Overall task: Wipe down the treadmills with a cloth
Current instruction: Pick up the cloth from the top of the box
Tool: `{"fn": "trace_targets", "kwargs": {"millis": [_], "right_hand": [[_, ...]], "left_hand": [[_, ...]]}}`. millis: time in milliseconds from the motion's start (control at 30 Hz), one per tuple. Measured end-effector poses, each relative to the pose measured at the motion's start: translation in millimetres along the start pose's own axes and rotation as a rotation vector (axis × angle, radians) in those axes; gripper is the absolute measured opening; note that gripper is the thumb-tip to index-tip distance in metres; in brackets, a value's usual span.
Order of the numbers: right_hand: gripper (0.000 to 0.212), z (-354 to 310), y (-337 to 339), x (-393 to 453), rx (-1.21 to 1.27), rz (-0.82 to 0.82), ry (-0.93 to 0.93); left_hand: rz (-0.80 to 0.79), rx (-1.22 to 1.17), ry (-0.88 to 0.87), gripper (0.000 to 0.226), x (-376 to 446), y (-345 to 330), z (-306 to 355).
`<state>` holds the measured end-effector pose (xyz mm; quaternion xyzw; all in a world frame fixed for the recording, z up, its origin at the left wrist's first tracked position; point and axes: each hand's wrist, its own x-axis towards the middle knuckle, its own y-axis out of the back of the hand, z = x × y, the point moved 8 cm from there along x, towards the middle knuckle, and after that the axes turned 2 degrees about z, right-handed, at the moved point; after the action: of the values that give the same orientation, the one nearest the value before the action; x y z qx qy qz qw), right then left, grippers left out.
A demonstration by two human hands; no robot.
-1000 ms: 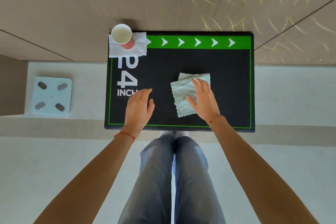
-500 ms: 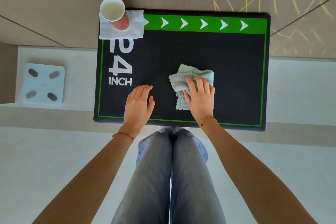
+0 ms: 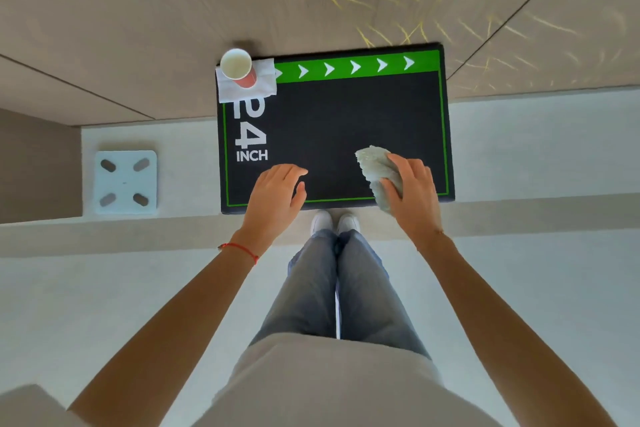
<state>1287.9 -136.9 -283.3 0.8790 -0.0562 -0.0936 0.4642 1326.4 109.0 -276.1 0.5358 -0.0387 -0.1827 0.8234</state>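
A person's right hand [image 3: 414, 192] grips a bunched pale green cloth [image 3: 375, 168], which sticks out at the hand's ten o'clock over the black "24 INCH" platform [image 3: 346, 121]. The left hand [image 3: 277, 194], fingers relaxed, holds nothing at nine o'clock of it.

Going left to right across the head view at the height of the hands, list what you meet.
White scale → left hand resting open on the black mat → pale green cloth → right hand gripping that cloth, near the mat's right edge.
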Motion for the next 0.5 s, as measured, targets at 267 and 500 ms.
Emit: {"fn": "trace_targets", "kwargs": {"millis": [267,500], "right_hand": [[0.037,-23.8,123.8,-118.2,0.031,0.196,-0.173],[0.037,-48.5,170.4,-221.2,0.067,0.478,-0.462]], "left_hand": [[0.007,-0.009,-0.236,0.026,-32.0,83.6,84.0],[-0.11,-0.032,-0.597,0.027,-44.0,118.3,157.0]]}}
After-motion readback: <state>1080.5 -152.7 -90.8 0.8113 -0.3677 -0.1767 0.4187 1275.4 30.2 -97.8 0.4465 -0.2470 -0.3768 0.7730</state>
